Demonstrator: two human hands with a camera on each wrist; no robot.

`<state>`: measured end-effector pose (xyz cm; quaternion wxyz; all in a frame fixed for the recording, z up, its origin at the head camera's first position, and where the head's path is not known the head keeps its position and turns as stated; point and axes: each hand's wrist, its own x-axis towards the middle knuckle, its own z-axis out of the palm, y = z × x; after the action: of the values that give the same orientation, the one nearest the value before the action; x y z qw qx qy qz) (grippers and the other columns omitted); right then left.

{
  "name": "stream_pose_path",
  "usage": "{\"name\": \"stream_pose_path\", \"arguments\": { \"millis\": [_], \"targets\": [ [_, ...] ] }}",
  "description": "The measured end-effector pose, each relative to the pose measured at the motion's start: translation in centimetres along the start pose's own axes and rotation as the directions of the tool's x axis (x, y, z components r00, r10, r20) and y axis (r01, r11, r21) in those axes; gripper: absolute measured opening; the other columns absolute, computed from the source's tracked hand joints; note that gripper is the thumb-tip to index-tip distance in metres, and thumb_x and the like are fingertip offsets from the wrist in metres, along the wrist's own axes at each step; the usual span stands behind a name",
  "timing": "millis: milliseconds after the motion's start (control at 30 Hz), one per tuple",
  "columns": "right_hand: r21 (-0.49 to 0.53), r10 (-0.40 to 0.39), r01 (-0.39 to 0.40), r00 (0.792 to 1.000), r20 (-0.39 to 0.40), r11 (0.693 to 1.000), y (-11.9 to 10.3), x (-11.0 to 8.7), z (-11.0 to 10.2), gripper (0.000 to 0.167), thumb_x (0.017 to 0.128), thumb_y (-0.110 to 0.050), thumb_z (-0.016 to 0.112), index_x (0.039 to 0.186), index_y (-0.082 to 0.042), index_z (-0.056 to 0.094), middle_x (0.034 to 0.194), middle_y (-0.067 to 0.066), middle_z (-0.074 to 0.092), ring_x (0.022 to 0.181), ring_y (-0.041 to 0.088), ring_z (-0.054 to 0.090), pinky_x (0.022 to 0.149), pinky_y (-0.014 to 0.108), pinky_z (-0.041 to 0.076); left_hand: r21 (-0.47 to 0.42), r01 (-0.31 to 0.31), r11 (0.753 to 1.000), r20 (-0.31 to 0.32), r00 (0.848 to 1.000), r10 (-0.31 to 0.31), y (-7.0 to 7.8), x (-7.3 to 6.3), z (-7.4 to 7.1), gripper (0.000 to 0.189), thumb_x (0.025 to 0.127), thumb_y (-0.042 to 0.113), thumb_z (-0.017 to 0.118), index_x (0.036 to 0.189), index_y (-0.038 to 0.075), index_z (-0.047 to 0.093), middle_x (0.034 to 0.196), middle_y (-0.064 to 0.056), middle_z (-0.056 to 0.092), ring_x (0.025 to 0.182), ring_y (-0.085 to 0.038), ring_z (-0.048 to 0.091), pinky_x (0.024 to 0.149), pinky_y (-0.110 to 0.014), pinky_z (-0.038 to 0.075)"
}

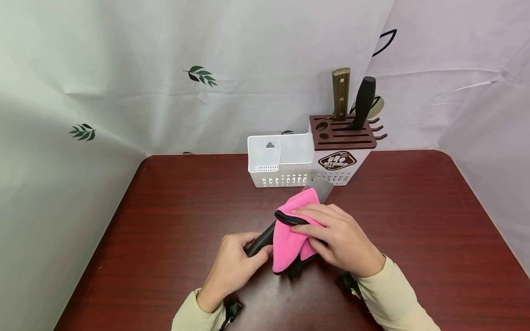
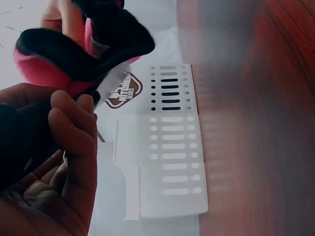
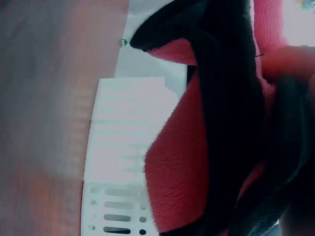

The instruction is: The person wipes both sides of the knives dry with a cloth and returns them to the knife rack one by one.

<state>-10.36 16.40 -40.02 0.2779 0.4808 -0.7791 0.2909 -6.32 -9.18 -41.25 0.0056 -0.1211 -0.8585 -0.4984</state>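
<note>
My left hand [image 1: 235, 263] grips the black handle [image 1: 263, 240] of a utensil with a flat grey metal end [image 1: 323, 189]. I cannot tell whether it is a knife or a turner. Wrapped over its middle is a pink cloth [image 1: 290, 241] with black edging. My right hand [image 1: 341, 236] holds that cloth around the metal part, fingers on top. In the left wrist view, the fingers [image 2: 74, 123] curl about the handle, and a sliver of metal [image 2: 114, 82] shows below the cloth. Folds of the cloth [image 3: 177, 162] hide most of the right hand in the right wrist view.
Just beyond the hands stands a white utensil rack [image 1: 281, 179] with a brown slotted top [image 1: 343, 135]. A wooden-handled knife [image 1: 341, 94] and a black-handled one [image 1: 364, 103] stand in its slots. Hooks stick out at its right. Pale curtains [image 1: 145, 69] border the dark red table [image 1: 182, 207].
</note>
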Motion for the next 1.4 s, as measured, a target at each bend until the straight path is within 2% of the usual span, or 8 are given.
{"name": "stream_pose_path", "arguments": {
  "millis": [100, 333, 733, 867, 1067, 1400],
  "targets": [
    [-0.022, 0.031, -0.031, 0.999, 0.023, 0.999, 0.0, -0.1, 0.2, 0.032, 0.104, -0.017, 0.044, 0.111, -0.015, 0.076, 0.125, 0.007, 0.068, 0.117, 0.025, 0.062, 0.09, 0.038, 0.045, 0.031, -0.052, 0.998, -0.006, 0.999, 0.052, -0.2, 0.0, 0.0, 0.018, 0.08, 0.012, 0.078, 0.093, 0.025, 0.079, 0.06, 0.022, 0.057, 0.051, 0.001, 0.043, 0.043, -0.019, 0.034],
    [-0.059, 0.069, -0.069, 0.998, 0.007, 0.996, -0.1, -0.2, 0.5, 0.034, 0.106, -0.019, 0.041, 0.109, -0.013, 0.075, 0.123, 0.005, 0.068, 0.116, 0.026, 0.062, 0.092, 0.038, 0.043, 0.064, -0.099, 0.993, -0.019, 0.995, 0.101, -0.3, 0.0, -0.2, 0.019, 0.079, 0.013, 0.079, 0.094, 0.025, 0.08, 0.072, 0.022, 0.064, 0.056, -0.001, 0.049, 0.049, -0.022, 0.041],
    [-0.106, 0.123, -0.129, 0.991, -0.057, 0.986, 0.0, -0.3, 0.4, 0.032, 0.103, -0.016, 0.042, 0.109, -0.013, 0.074, 0.12, 0.005, 0.068, 0.116, 0.028, 0.061, 0.087, 0.041, 0.043, 0.065, -0.099, 0.993, -0.001, 0.995, 0.099, -0.1, -0.1, -0.3, 0.022, 0.079, 0.012, 0.079, 0.097, 0.024, 0.08, 0.072, 0.018, 0.064, 0.055, -0.001, 0.048, 0.048, -0.022, 0.04],
    [-0.108, 0.152, -0.156, 0.987, -0.051, 0.982, 0.2, -0.4, 0.4, 0.03, 0.103, -0.015, 0.045, 0.11, -0.013, 0.074, 0.12, 0.005, 0.068, 0.117, 0.029, 0.06, 0.089, 0.042, 0.044, 0.066, -0.095, 0.993, 0.001, 0.995, 0.096, -0.1, -0.1, -0.3, 0.021, 0.078, 0.012, 0.08, 0.096, 0.024, 0.08, 0.07, 0.018, 0.062, 0.055, -0.001, 0.047, 0.047, -0.022, 0.039],
    [-0.159, 0.261, -0.266, 0.964, -0.05, 0.951, 0.7, -0.8, -0.4, 0.028, 0.095, -0.007, 0.05, 0.108, -0.011, 0.074, 0.123, 0.006, 0.066, 0.119, 0.029, 0.058, 0.087, 0.041, 0.042, 0.055, -0.1, 0.993, 0.008, 0.995, 0.1, 0.0, -0.2, -0.3, 0.02, 0.078, 0.013, 0.08, 0.096, 0.022, 0.08, 0.069, 0.017, 0.06, 0.054, -0.001, 0.047, 0.048, -0.022, 0.04],
    [-0.216, 0.357, -0.363, 0.932, -0.067, 0.907, 1.7, -1.2, -1.6, 0.026, 0.094, -0.006, 0.052, 0.108, -0.009, 0.073, 0.121, 0.009, 0.066, 0.116, 0.031, 0.058, 0.086, 0.045, 0.041, 0.018, -0.1, 0.995, 0.014, 0.995, 0.1, 0.0, -0.3, -0.2, 0.02, 0.079, 0.011, 0.079, 0.097, 0.02, 0.08, 0.073, 0.015, 0.065, 0.056, -0.001, 0.05, 0.048, -0.022, 0.042]
  ]
}}
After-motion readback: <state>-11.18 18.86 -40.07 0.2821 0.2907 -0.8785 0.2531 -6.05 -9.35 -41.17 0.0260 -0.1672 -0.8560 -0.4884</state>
